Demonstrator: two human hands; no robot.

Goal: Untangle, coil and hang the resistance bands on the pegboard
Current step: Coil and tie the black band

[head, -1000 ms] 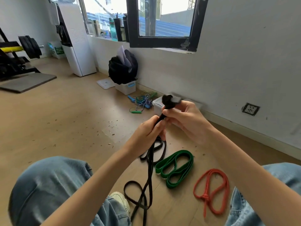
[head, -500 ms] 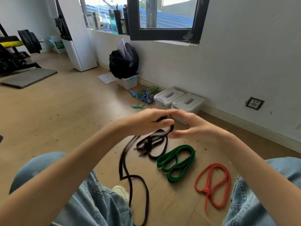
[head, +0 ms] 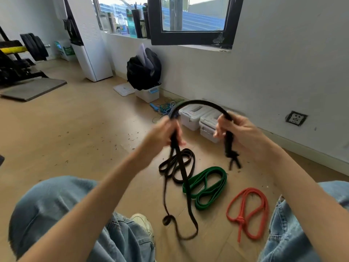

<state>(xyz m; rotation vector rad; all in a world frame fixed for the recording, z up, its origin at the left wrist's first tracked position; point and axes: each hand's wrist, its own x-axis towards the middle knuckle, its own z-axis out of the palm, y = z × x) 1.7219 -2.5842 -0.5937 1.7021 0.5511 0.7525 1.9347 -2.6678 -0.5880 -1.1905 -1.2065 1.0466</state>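
Black flat resistance band (head: 200, 103): arched between left hand (head: 164, 135) and right hand (head: 238, 136), both gripping it; tails dangle to wooden floor (head: 75, 140). Green band (head: 207, 187) and knotted orange band (head: 249, 210) lie coiled nearby.

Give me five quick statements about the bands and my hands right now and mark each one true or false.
1. Both hands, left and right, hold the black band. True.
2. The green band is being lifted off the floor. False: it lies on the floor, untouched.
3. The red band has a knot in it. True.
4. The black band arches up between the hands. True.
5. The red band lies to the left of the green one. False: it lies to its right, by the right knee.
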